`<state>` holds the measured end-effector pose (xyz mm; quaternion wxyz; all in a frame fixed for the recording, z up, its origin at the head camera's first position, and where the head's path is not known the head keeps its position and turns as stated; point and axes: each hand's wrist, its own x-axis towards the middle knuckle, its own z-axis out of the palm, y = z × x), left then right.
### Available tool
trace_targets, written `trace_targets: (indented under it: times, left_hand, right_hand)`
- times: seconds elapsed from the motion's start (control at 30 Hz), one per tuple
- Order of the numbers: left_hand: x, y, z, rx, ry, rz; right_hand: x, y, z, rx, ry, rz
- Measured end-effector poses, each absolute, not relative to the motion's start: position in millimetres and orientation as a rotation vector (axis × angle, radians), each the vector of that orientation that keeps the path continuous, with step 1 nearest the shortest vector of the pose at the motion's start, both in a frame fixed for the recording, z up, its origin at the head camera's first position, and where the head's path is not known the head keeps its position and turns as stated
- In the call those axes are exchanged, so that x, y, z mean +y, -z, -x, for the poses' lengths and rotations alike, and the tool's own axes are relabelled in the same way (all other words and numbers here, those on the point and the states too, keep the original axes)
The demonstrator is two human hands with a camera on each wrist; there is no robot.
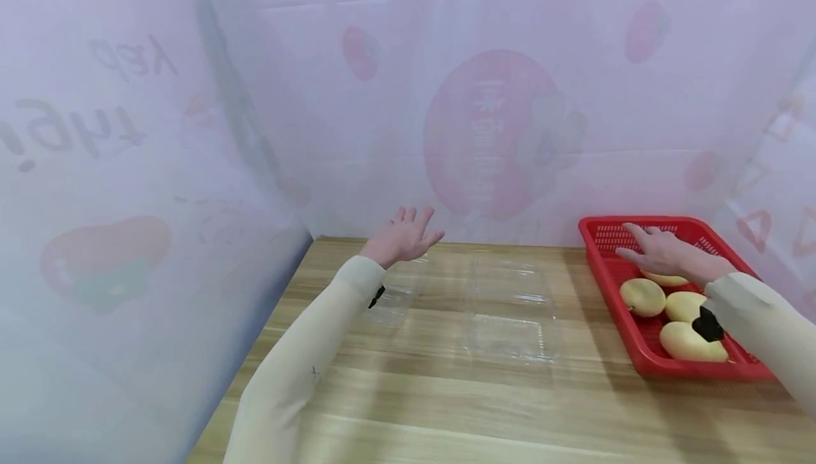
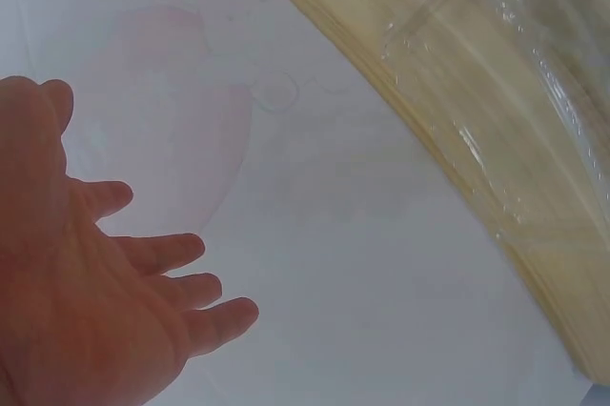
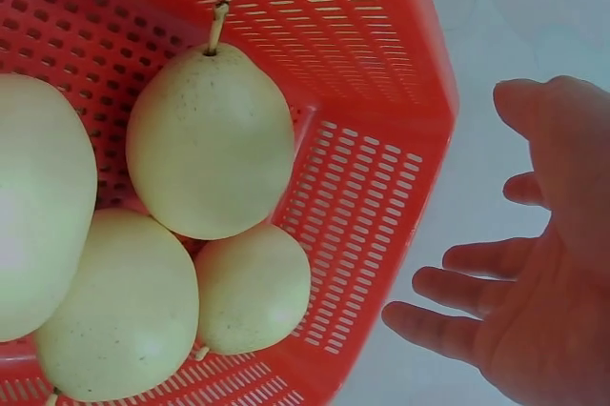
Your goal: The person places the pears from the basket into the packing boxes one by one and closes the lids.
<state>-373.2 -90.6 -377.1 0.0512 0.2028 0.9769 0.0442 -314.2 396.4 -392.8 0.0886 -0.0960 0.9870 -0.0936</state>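
Observation:
My left hand [image 1: 401, 237] is spread out above the far left of the table, holding nothing. Under and beside it lies a clear plastic container [image 1: 394, 294], partly hidden by the wrist. Another clear plastic container [image 1: 508, 308], with its lid folded open, lies at the middle of the table. My right hand [image 1: 663, 251] is held over the red basket [image 1: 615, 294] with its fingers extended, touching no fruit. Several pale yellow pears lie in the basket, among them one pear [image 3: 212, 144] with its stem upward and a smaller pear [image 3: 254, 290] beside it.
The wooden table [image 1: 408, 407] runs back to a wall of printed white sheeting [image 1: 382, 131]. More sheeting [image 1: 115, 251] stands along the left side of the table. The basket's raised rim [image 1: 644, 220] encloses the pears at the right.

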Motion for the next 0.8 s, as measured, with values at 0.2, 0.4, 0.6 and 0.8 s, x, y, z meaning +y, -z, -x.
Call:
trace_targets:
  times: [0.2, 0.4, 0.6, 0.8]
  left_hand:
    - [-86, 384, 368, 2.958, -0.214, -0.639]
    - [-83, 392, 364, 2.953, -0.279, -0.68]
    - [-80, 402, 360, 2.928, -0.332, -0.702]
    - [-78, 415, 353, 2.904, -0.353, -0.683]
  right_hand:
    - [395, 398, 314, 2.905, 0.279, 0.291]
    - [392, 406, 315, 2.887, 0.258, 0.289]
    - [391, 414, 318, 2.895, 0.267, 0.31]
    - [388, 422, 319, 2.886, 0.238, 0.315]
